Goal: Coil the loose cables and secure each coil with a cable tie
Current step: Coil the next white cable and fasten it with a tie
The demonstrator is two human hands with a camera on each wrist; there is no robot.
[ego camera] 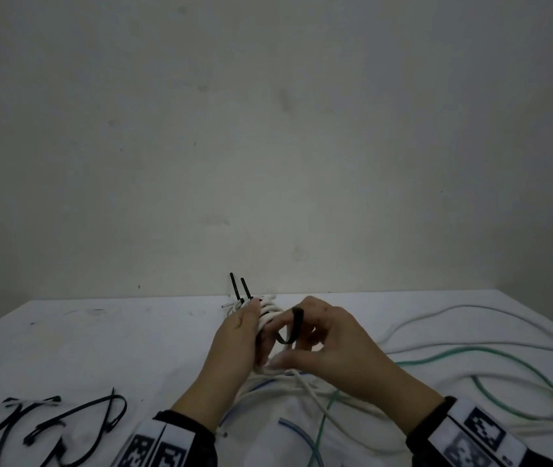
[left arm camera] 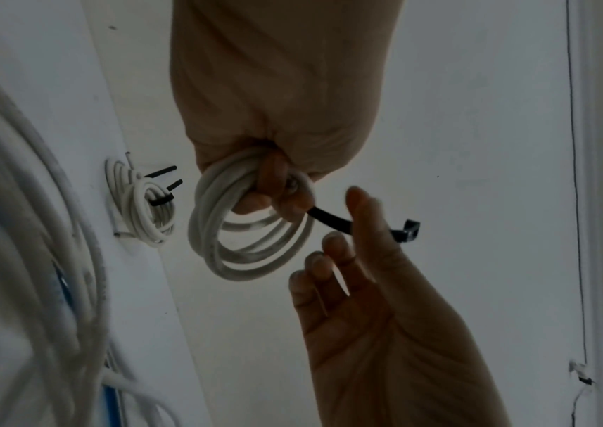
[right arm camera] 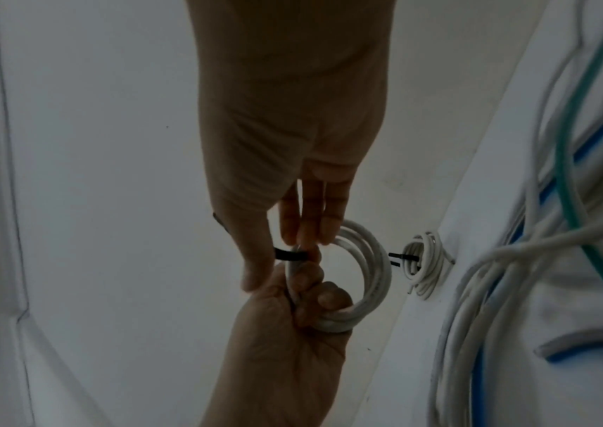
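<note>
My left hand (ego camera: 251,332) grips a small white cable coil (left arm camera: 219,231), its fingers curled through the loops (right arm camera: 365,277). A black cable tie (ego camera: 293,326) bends around the coil's strands. My right hand (ego camera: 302,342) holds this tie between thumb and fingers (right arm camera: 285,254). In the left wrist view the tie's head (left arm camera: 407,231) sticks out past the right index finger. Both hands hover above the white table (ego camera: 133,348). A second white coil (left arm camera: 142,208) lies behind them near the wall, with black tie tails (ego camera: 243,291) sticking up.
Several loose black cable ties (ego camera: 66,423) lie at the front left. Loose white cable (ego camera: 470,311), a green cable (ego camera: 504,399) and a blue cable (ego camera: 302,436) sprawl over the right and front of the table. A plain wall stands right behind the table's far edge.
</note>
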